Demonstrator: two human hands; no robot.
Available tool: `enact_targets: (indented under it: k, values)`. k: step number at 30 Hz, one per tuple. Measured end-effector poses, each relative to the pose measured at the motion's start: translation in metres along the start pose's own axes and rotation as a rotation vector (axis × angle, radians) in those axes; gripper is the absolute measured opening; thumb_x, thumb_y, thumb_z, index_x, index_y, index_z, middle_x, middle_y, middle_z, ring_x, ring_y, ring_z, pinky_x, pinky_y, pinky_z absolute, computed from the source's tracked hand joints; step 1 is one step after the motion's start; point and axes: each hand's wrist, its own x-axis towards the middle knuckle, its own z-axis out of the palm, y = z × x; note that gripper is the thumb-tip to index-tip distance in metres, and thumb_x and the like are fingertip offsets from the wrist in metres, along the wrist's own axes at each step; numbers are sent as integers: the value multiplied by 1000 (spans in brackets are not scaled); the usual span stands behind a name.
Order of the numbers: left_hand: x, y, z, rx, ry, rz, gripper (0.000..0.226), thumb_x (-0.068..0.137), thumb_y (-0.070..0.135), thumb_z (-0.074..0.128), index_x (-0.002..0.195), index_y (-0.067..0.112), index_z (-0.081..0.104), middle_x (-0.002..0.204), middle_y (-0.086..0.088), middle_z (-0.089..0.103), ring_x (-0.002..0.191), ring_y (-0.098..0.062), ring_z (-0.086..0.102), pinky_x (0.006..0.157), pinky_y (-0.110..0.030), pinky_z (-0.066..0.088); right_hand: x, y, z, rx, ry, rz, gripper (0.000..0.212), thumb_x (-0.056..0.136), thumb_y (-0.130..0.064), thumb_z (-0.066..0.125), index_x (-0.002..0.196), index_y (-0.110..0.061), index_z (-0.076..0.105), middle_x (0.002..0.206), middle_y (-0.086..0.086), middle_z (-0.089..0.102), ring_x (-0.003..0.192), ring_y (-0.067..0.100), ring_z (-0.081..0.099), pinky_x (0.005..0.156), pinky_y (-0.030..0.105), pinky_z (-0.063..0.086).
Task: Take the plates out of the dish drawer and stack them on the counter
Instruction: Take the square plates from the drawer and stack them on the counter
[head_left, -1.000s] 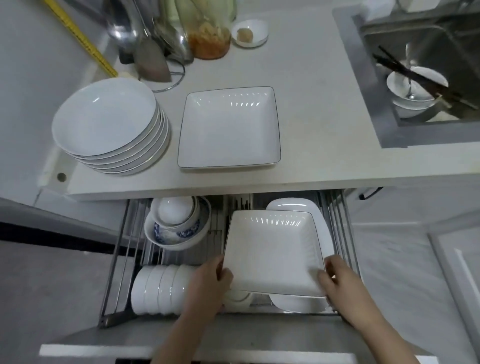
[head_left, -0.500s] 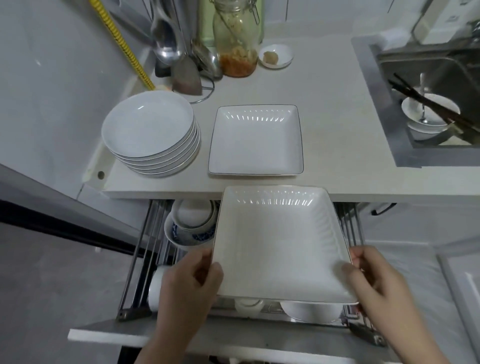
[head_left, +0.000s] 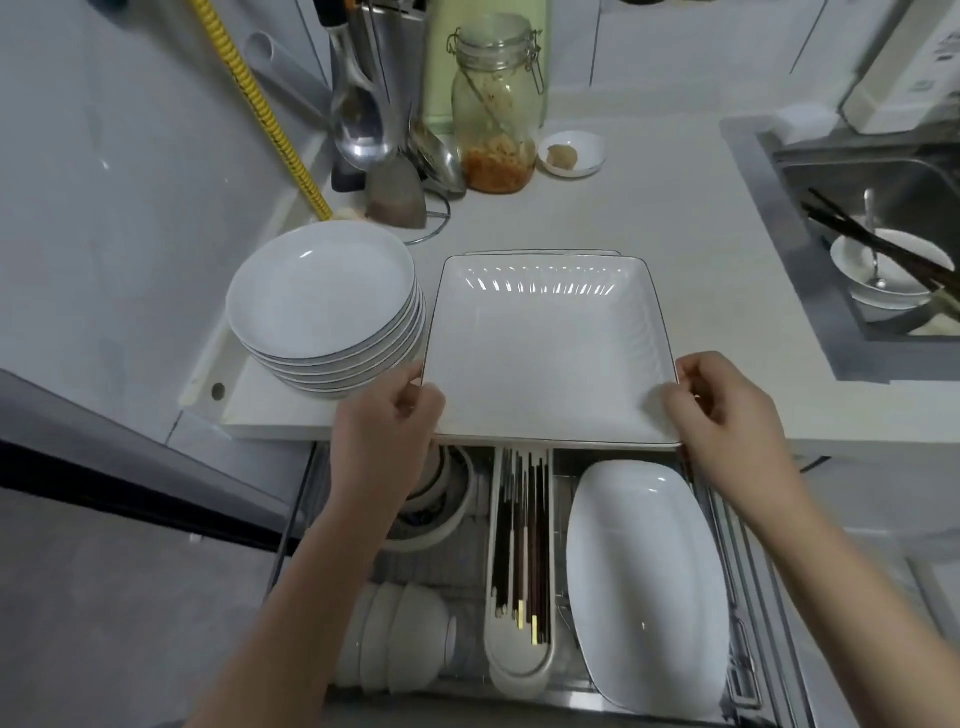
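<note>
Up from the dish drawer (head_left: 519, 519) comes the square plate (head_left: 550, 348), left hand (head_left: 395, 421) and right hand (head_left: 727, 410) clamped on its near corners, levelled over its twin (head_left: 540, 253) mid-frame for stacking.

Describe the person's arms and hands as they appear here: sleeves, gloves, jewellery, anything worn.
Both arms are bare along all of their visible length, with no sleeve in view. The left hand and the right hand wear no gloves. No ring, watch or bracelet shows on the fingers or wrists. The fingernails look short and unpainted, though the picture is too soft to be sure.
</note>
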Motion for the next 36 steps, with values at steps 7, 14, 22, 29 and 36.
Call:
enact_targets:
  k: [7,14,22,29,36]
  values:
    - [57,-10,29,299,-112,24,20,92,22,42,74,15,48,62,0,49,63,-22,47,58,-32,35,56,6,21,-181,-26,17,9,87,-13,50,90,-6,53,61,0,50,62,25,44,62,36,40]
    - [72,-28,52,448,-85,99,20,95,25,37,81,14,47,67,-4,52,68,-31,52,58,-32,34,70,21,29,-328,-2,22,11,89,-20,51,94,-12,55,64,-6,55,68,29,52,58,33,38]
    - [63,-37,61,485,-3,129,33,97,30,36,121,20,57,82,-8,70,71,-29,59,62,-31,41,65,30,33,-405,58,-4,25,90,-22,52,113,-12,58,69,-2,59,70,25,52,60,30,37]
    - [48,-38,59,234,-73,-22,47,97,45,34,140,27,41,103,-4,70,92,-22,65,74,-30,46,52,32,30,-279,0,44,33,92,-36,52,120,-19,54,65,-9,53,75,24,56,69,34,45]
    - [-42,-36,61,272,54,71,47,92,45,43,133,22,38,101,-4,66,69,-15,58,58,-19,36,0,57,5,-50,-43,29,30,90,-40,54,119,-33,50,80,-6,64,68,9,59,69,22,47]
